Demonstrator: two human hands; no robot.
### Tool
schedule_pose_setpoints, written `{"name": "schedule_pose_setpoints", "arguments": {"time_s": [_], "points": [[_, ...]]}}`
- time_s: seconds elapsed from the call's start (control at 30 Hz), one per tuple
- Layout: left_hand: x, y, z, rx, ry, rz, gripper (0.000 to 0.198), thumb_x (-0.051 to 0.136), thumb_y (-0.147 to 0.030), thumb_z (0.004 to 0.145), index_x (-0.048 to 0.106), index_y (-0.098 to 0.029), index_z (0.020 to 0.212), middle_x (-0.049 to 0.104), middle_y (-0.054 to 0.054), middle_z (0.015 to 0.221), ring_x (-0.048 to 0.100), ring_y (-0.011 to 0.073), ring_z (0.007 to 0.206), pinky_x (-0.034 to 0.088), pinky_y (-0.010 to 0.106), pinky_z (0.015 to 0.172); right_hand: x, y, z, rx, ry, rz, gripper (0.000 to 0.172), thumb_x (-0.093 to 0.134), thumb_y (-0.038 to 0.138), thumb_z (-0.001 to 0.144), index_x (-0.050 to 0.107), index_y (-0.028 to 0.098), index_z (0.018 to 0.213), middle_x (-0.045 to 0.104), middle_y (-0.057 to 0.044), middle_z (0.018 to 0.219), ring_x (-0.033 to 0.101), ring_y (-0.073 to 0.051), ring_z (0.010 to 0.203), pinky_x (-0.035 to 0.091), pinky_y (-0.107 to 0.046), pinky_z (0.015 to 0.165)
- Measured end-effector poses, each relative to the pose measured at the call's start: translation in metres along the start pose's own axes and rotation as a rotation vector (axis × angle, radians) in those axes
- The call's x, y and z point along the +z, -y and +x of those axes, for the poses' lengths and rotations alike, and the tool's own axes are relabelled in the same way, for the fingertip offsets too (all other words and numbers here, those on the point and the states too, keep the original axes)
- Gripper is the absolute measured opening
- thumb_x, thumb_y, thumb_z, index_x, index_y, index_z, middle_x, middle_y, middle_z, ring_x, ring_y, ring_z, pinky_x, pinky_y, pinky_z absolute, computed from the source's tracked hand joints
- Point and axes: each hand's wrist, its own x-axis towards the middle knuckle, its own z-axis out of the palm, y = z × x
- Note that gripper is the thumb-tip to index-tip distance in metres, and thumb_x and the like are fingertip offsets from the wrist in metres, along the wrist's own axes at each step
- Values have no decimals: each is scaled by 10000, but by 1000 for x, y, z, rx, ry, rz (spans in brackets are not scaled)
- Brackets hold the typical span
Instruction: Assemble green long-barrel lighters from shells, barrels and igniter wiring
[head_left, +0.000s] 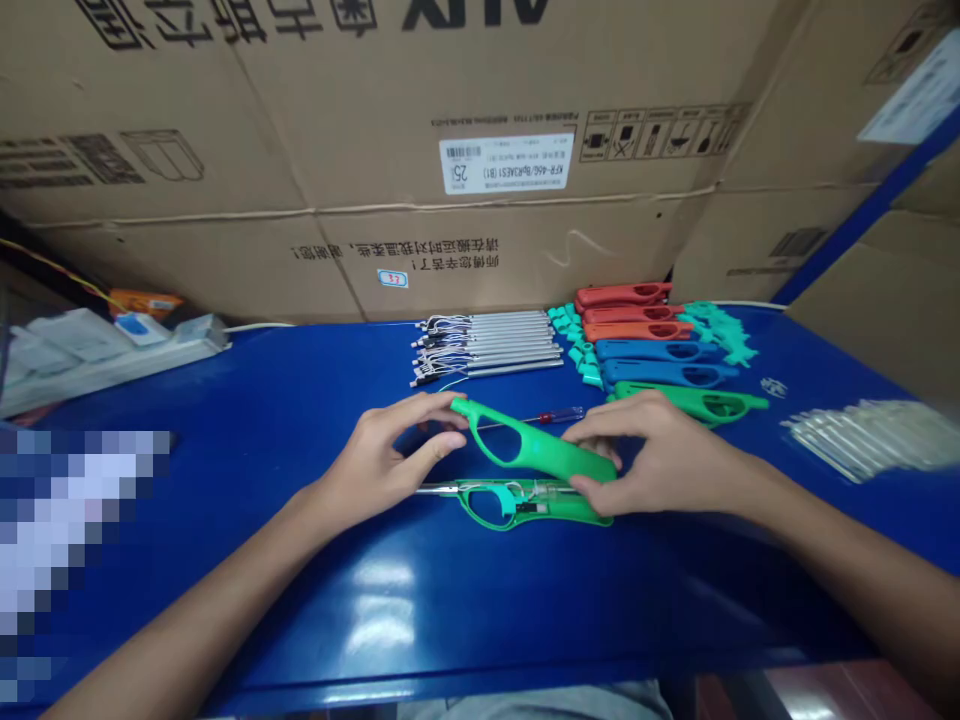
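Note:
Both my hands hold a green lighter shell half (551, 455) tilted above the blue table. My left hand (397, 450) pinches its narrow end, and my right hand (645, 450) grips the wide end between thumb and fingers. Just below lies the other green shell half (581, 506), its open side up, with a metal tube (439, 490), white wires, a clear part and a teal trigger (511, 498) set in it. Behind the raised shell, a screwdriver (559, 416) with a red and clear handle rests on the table.
Several metal tubes with wires (510, 340) lie at the back, beside teal caps (589, 365). Right of these are red shells (622, 295), blue shells (660, 372), a green shell (705, 402) and teal triggers (720, 332). Clear parts (870, 440) lie far right; a power strip (112, 360) sits left.

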Motion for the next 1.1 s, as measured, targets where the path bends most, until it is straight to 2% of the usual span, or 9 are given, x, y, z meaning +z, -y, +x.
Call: {"name": "schedule_pose_setpoints", "arguments": {"time_s": [0.13, 0.27, 0.37, 0.47, 0.6, 0.7, 0.83, 0.97, 1.1], "points": [[-4, -5, 1, -18, 33, 72, 125, 644, -266, 894, 693, -172, 959, 762, 38, 899, 716, 156, 779, 576, 244, 724, -2, 1, 0, 22, 77, 25, 88, 692, 197, 667, 717, 173, 748, 512, 45, 586, 431, -94, 525, 370, -226, 497], [-6, -7, 2, 20, 90, 128, 147, 620, -263, 910, 692, -175, 1003, 752, 48, 928, 698, 166, 813, 555, 277, 740, -5, 2, -1, 42, 134, 10, 129, 683, 197, 682, 722, 182, 804, 535, 44, 619, 436, -94, 534, 368, -223, 505], [-11, -7, 4, 64, 226, 119, 122, 601, -249, 915, 696, -185, 958, 733, 39, 853, 661, 164, 752, 530, 302, 710, -7, 4, -1, 54, 163, -51, 231, 735, 248, 677, 723, 186, 899, 586, 32, 700, 490, -103, 579, 383, -227, 530], [-17, -10, 7, 81, 396, 108, 109, 622, -254, 892, 707, -190, 872, 712, 36, 792, 643, 165, 715, 521, 339, 746, -7, 7, -1, 62, 204, -105, 292, 778, 305, 681, 714, 191, 943, 636, 5, 825, 573, -132, 692, 425, -244, 608], [-21, -11, 7, 82, 511, 123, 87, 663, -238, 856, 739, -200, 869, 723, 48, 814, 662, 183, 757, 510, 371, 802, -4, 11, -2, 61, 318, -161, 153, 745, 279, 743, 723, 208, 877, 638, 1, 834, 603, -149, 722, 440, -259, 621], [-20, -9, 7, 98, 570, 148, 100, 658, -251, 873, 753, -218, 883, 734, 43, 824, 658, 189, 773, 496, 364, 781, 1, 11, -2, 46, 332, -197, 102, 734, 272, 752, 731, 202, 826, 636, -16, 851, 615, -167, 746, 465, -283, 646], [-17, -2, 7, 73, 520, 244, 163, 605, -295, 919, 742, -207, 924, 716, 43, 828, 641, 184, 758, 500, 332, 733, 11, 4, -2, -4, 203, -291, 107, 682, 235, 786, 727, 170, 859, 636, -52, 832, 616, -204, 784, 498, -327, 687], [-14, 9, 8, 45, 395, 388, 264, 514, -340, 959, 725, -185, 984, 686, 64, 877, 639, 197, 807, 528, 322, 732, 25, -9, 0, -79, 12, -341, 233, 616, 259, 889, 677, 133, 1075, 664, -112, 938, 616, -246, 898, 541, -388, 772], [-15, 17, 8, 22, 350, 403, 297, 504, -377, 953, 726, -180, 979, 679, 76, 907, 647, 216, 850, 554, 346, 760, 34, -18, 2, -99, -51, -336, 254, 564, 265, 948, 649, 127, 1144, 679, -149, 1040, 603, -280, 1001, 550, -465, 861]]}}
